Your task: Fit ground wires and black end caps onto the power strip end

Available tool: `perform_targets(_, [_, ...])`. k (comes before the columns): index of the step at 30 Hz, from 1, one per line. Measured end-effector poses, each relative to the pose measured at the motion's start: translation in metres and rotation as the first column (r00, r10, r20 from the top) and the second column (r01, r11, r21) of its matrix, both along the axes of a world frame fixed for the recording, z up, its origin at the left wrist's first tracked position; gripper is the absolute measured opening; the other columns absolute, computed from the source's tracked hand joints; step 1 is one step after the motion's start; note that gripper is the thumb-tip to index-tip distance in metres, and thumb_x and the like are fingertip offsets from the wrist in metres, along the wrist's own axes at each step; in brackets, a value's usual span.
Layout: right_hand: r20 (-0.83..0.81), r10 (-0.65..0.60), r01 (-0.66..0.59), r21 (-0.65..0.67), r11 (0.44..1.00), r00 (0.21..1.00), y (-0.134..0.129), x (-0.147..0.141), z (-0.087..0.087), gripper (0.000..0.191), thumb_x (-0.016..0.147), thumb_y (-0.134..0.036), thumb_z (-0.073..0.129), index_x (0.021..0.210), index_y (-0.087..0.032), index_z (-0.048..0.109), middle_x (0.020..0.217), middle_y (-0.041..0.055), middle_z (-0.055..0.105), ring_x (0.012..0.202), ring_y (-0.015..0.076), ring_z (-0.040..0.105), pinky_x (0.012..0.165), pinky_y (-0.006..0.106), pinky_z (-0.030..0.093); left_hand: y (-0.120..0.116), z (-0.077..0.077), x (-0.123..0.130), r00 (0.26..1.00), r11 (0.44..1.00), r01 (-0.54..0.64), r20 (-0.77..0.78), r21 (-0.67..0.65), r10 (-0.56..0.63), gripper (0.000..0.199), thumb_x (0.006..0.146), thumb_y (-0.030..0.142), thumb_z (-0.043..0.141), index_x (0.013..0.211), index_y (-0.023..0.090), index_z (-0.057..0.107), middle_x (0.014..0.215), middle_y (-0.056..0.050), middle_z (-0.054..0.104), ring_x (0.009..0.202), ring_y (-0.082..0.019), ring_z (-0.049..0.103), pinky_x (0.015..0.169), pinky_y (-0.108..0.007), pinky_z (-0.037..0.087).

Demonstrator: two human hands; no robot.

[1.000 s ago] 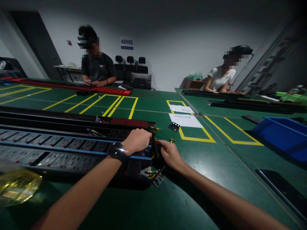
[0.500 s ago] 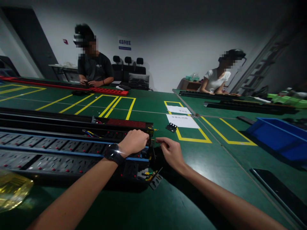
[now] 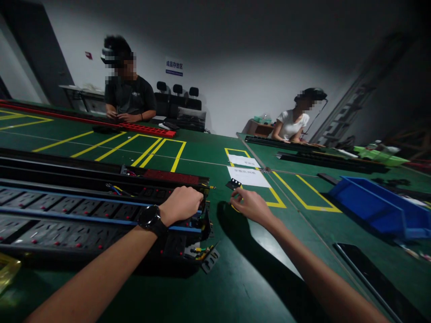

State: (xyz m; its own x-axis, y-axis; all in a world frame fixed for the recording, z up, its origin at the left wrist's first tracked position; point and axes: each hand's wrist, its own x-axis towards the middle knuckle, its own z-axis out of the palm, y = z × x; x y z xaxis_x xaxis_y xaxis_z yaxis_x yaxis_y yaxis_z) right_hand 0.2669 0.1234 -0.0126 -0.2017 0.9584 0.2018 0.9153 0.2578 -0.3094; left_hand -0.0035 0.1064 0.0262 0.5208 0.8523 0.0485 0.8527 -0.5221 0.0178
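My left hand (image 3: 183,204), with a dark watch (image 3: 149,217) on its wrist, lies closed over the end of a long black power strip (image 3: 97,210) with blue edges and red-dotted sockets. Its fingertips curl down at the strip's end, partly hidden. My right hand (image 3: 251,205) hovers over the green table, fingers loosely bent and apart, nothing visible in them. Just beyond its fingertips is a small black end plate (image 3: 233,183) with light holes. Another end plate (image 3: 210,261) hangs tilted at the nearest strip's end, beside yellow-green wires (image 3: 201,250).
A blue bin (image 3: 367,202) and a phone-like dark slab (image 3: 370,278) lie to the right. White paper sheets (image 3: 251,176) sit inside yellow tape lines. Across the table, two people work at long strips (image 3: 332,162) and a red rail (image 3: 148,130).
My right hand has moved away from the strip's end, rightward toward the loose end plate, and its fingers have loosened. My left hand stays on the strip. The view has shifted slightly.
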Motion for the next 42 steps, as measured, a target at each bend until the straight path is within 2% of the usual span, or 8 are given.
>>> perform_targets(3, [0.119, 0.064, -0.059, -0.038, 0.998, 0.991, -0.005, -0.009, -0.006, 0.022, 0.093, -0.030, 0.066, 0.112, -0.020, 0.074, 0.097, 0.0107, 0.076, 0.082, 0.0252, 0.071, 0.065, 0.031, 0.044, 0.000, -0.001, -0.001, 1.000, 1.000, 0.004, -0.007, 0.009, -0.004, 0.031, 0.095, 0.015, 0.047, 0.091, 0.018, 0.077, 0.096, -0.016, 0.079, 0.086, -0.030, 0.076, 0.075, -0.038, 0.053])
perform_targets(6, [0.162, 0.161, -0.158, -0.035, 0.987, 0.974, -0.007, -0.014, -0.010, 0.019, 0.095, -0.015, 0.058, 0.104, -0.019, 0.074, 0.100, 0.0103, 0.073, 0.087, 0.0234, 0.070, 0.070, 0.030, 0.045, 0.001, -0.001, 0.000, 0.999, 1.000, 0.013, -0.030, 0.022, -0.013, 0.031, 0.095, 0.015, 0.047, 0.094, 0.018, 0.078, 0.097, -0.017, 0.080, 0.087, -0.030, 0.076, 0.074, -0.037, 0.053])
perform_targets(14, [-0.131, 0.370, -0.359, 0.100, 0.928, 0.920, -0.001, -0.022, -0.024, 0.015, 0.099, -0.014, 0.055, 0.102, -0.019, 0.069, 0.099, 0.0072, 0.069, 0.091, 0.0215, 0.066, 0.082, 0.034, 0.050, -0.001, 0.002, 0.001, 0.999, 1.000, 0.019, -0.041, 0.022, -0.019, 0.033, 0.095, 0.015, 0.046, 0.096, 0.018, 0.079, 0.096, -0.017, 0.080, 0.089, -0.032, 0.077, 0.075, -0.039, 0.056])
perform_targets(20, [-0.191, 0.306, -0.270, 0.192, 0.944, 0.933, 0.001, -0.032, -0.050, 0.016, 0.092, -0.011, 0.056, 0.099, -0.020, 0.067, 0.092, 0.0053, 0.067, 0.085, 0.0219, 0.064, 0.078, 0.034, 0.051, -0.001, -0.003, -0.001, 0.999, 0.999, 0.027, -0.032, 0.047, -0.025, 0.034, 0.096, 0.016, 0.045, 0.097, 0.018, 0.079, 0.098, -0.018, 0.080, 0.092, -0.035, 0.078, 0.078, -0.042, 0.058])
perform_targets(24, [-0.155, 0.295, -0.252, 0.249, 0.935, 0.943, 0.000, -0.036, -0.063, 0.031, 0.093, -0.011, 0.055, 0.119, -0.020, 0.068, 0.101, 0.0083, 0.068, 0.096, 0.0252, 0.064, 0.087, 0.039, 0.054, 0.000, -0.006, -0.001, 0.999, 0.998, 0.037, -0.015, 0.056, -0.036, 0.034, 0.096, 0.015, 0.045, 0.098, 0.017, 0.079, 0.099, -0.019, 0.079, 0.092, -0.036, 0.078, 0.079, -0.045, 0.059])
perform_targets(30, [-0.217, 0.341, -0.270, 0.301, 0.915, 0.915, 0.005, -0.037, -0.055, 0.020, 0.099, -0.022, 0.053, 0.100, -0.022, 0.074, 0.096, 0.0083, 0.070, 0.090, 0.0247, 0.067, 0.081, 0.038, 0.056, -0.001, -0.006, -0.003, 0.999, 0.996, 0.049, 0.001, 0.079, -0.050, 0.034, 0.096, 0.014, 0.045, 0.097, 0.016, 0.078, 0.098, -0.018, 0.080, 0.092, -0.037, 0.078, 0.078, -0.046, 0.060])
perform_targets(35, [-0.431, 0.283, -0.141, 0.333, 0.932, 0.856, 0.018, -0.048, -0.044, 0.020, 0.099, -0.030, 0.055, 0.102, -0.021, 0.072, 0.093, 0.0067, 0.075, 0.085, 0.0233, 0.072, 0.078, 0.036, 0.057, -0.002, -0.006, -0.003, 0.999, 0.996, 0.054, -0.001, 0.074, -0.054, 0.032, 0.096, 0.014, 0.046, 0.097, 0.016, 0.078, 0.099, -0.017, 0.080, 0.094, -0.037, 0.078, 0.079, -0.047, 0.061])
perform_targets(42, [-0.441, 0.240, -0.094, 0.328, 0.940, 0.865, 0.026, -0.062, -0.052, 0.019, 0.095, -0.032, 0.055, 0.104, -0.022, 0.068, 0.087, 0.0047, 0.076, 0.080, 0.0232, 0.074, 0.076, 0.035, 0.057, -0.001, -0.006, -0.003, 0.998, 0.996, 0.058, 0.005, 0.063, -0.058, 0.033, 0.095, 0.014, 0.046, 0.098, 0.016, 0.079, 0.099, -0.018, 0.080, 0.094, -0.039, 0.078, 0.079, -0.050, 0.062])
